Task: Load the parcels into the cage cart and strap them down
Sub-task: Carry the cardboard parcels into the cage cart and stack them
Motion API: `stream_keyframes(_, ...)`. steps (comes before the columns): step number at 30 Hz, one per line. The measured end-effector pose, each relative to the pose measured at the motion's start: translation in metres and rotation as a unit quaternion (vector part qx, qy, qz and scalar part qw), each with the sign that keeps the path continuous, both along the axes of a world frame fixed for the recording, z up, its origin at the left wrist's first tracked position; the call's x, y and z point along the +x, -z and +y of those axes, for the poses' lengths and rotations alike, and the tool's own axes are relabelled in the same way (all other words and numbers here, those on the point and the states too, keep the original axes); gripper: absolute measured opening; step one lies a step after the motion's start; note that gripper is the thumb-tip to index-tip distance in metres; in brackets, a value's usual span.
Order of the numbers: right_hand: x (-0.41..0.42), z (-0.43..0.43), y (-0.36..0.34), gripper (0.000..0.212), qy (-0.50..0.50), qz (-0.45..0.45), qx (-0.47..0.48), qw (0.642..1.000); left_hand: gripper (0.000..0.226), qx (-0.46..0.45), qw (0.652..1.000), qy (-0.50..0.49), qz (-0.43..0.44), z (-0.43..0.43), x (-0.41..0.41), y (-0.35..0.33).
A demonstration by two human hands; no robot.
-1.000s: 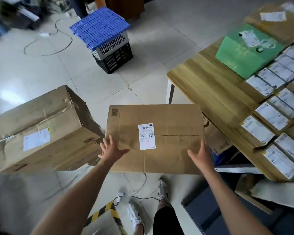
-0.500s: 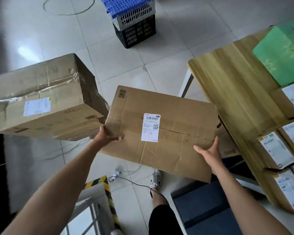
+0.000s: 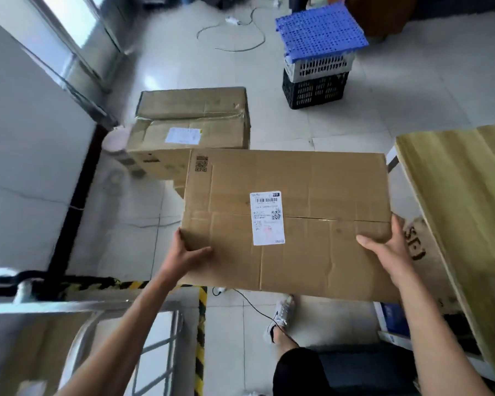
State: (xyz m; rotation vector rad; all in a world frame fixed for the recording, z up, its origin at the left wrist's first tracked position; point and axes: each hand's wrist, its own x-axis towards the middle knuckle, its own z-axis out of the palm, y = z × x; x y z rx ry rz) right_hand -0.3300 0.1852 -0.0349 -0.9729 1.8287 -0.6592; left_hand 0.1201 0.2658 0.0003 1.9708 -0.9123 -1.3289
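The cart [image 3: 69, 305] stands nearest, low on the left. The left hand [image 3: 183, 252] grips the box [image 3: 297, 224] at its near left corner and the right hand [image 3: 389, 250] its right edge, thumbs on top, holding it above the floor [image 3: 297, 130] beside the surface [image 3: 463, 181]. Beyond lie a second box [image 3: 192, 124] and stacked crates [image 3: 315, 72].

I'm in a parcel depot or stockroom. My left hand [image 3: 187, 252] and right hand [image 3: 389, 248] grip a shipping-labelled cardboard box [image 3: 312, 195]. Beyond my left hand a taped carton [image 3: 192, 118] sits on the tiled floor [image 3: 397, 90]. Stacked plastic crates [image 3: 316, 78] stand farther ahead, and hazard-striped metal cart rails [image 3: 97, 304] run under my left arm.
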Motion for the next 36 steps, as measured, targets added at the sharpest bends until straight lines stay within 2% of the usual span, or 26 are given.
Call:
stream_keyframes(2,0.036,0.0,-0.018,0.111,-0.056,-0.001,-0.027,0.998,0.076,-0.018,0.998,-0.042,-0.038,0.047,0.03,-0.013)
stream_keyframes(4,0.09,0.013,-0.045,0.111,-0.112,-0.025,-0.047,0.992,0.074,-0.028,0.991,-0.097,-0.084,0.105,0.064,-0.031)
stream_keyframes(8,0.192,0.043,-0.077,0.101,-0.21,-0.063,-0.078,0.973,0.095,-0.045,0.964,-0.22,-0.144,0.23,0.125,-0.059)
stream_keyframes(12,0.299,0.09,-0.095,0.109,-0.327,-0.062,-0.084,0.939,0.121,-0.03,0.926,-0.347,-0.145,0.367,0.171,-0.079)
stream_keyframes(17,0.439,0.184,-0.108,0.106,-0.455,-0.087,-0.079,0.882,0.103,-0.029,0.873,-0.477,-0.103,0.524,0.197,-0.085)
stream_keyframes(20,0.503,0.233,-0.094,0.11,-0.527,-0.089,-0.044,0.844,0.107,-0.027,0.833,-0.547,-0.08,0.6,0.197,-0.079)
stream_keyframes(22,0.539,0.259,-0.089,0.109,-0.559,-0.083,-0.03,0.824,0.107,-0.02,0.813,-0.578,-0.07,0.636,0.194,-0.073)
stream_keyframes(26,0.602,0.288,-0.065,0.121,-0.621,-0.068,0.0,0.781,0.108,-0.001,0.764,-0.643,-0.053,0.682,0.189,-0.06)
stream_keyframes(29,0.648,0.307,-0.055,0.107,-0.657,-0.047,0.001,0.752,0.105,0.014,0.731,-0.681,-0.046,0.698,0.196,-0.053)
stream_keyframes(32,0.701,0.315,-0.053,0.094,-0.69,-0.04,-0.014,0.722,0.091,0.031,0.715,-0.698,-0.028,0.704,0.213,-0.042)
stream_keyframes(36,0.76,0.317,-0.047,0.101,-0.713,-0.029,-0.005,0.701,0.081,0.048,0.697,-0.715,-0.02,0.707,0.237,-0.028)
